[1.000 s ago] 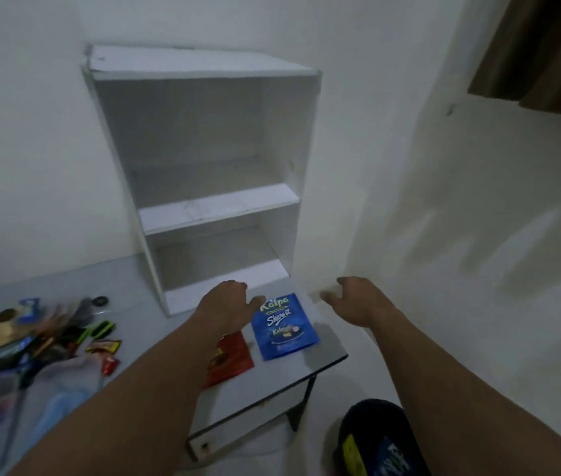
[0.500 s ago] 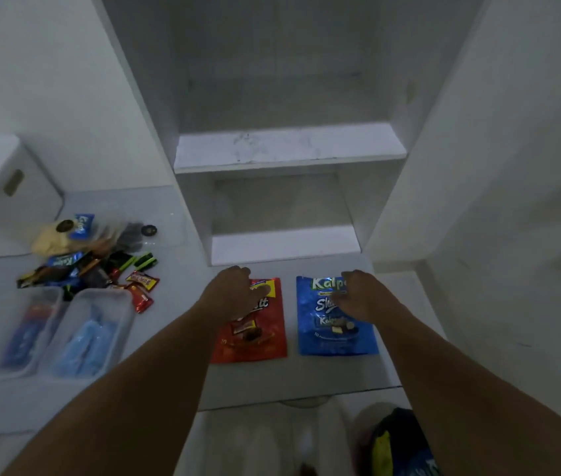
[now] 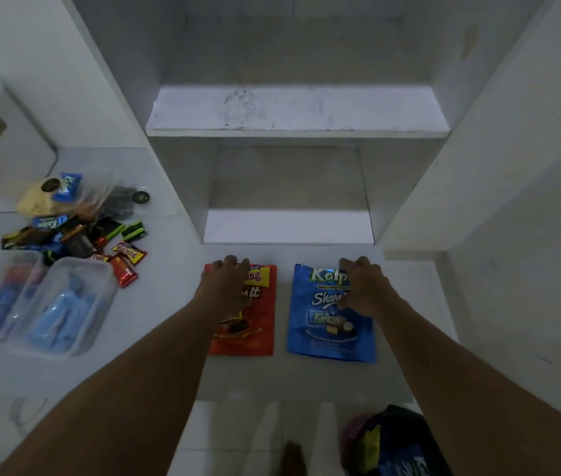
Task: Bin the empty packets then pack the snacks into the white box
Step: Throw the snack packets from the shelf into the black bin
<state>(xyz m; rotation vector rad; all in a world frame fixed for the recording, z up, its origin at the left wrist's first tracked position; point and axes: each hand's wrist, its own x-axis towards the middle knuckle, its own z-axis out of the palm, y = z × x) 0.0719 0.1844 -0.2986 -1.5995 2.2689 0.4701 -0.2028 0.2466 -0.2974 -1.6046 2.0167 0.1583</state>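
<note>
Two flat packets lie side by side near the table's [image 3: 169,372] front edge — a red packet [image 3: 255,338] under the left hand [image 3: 226,286], a blue packet [image 3: 327,334] reading "Kalpa" under the right hand [image 3: 363,286]. Both hands press down, fingers curled; whether either grips, I cannot tell.

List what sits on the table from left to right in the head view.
Two clear plastic containers → pile of small snacks → red packet under the left hand → blue Kalpa packet under the right hand.
</note>
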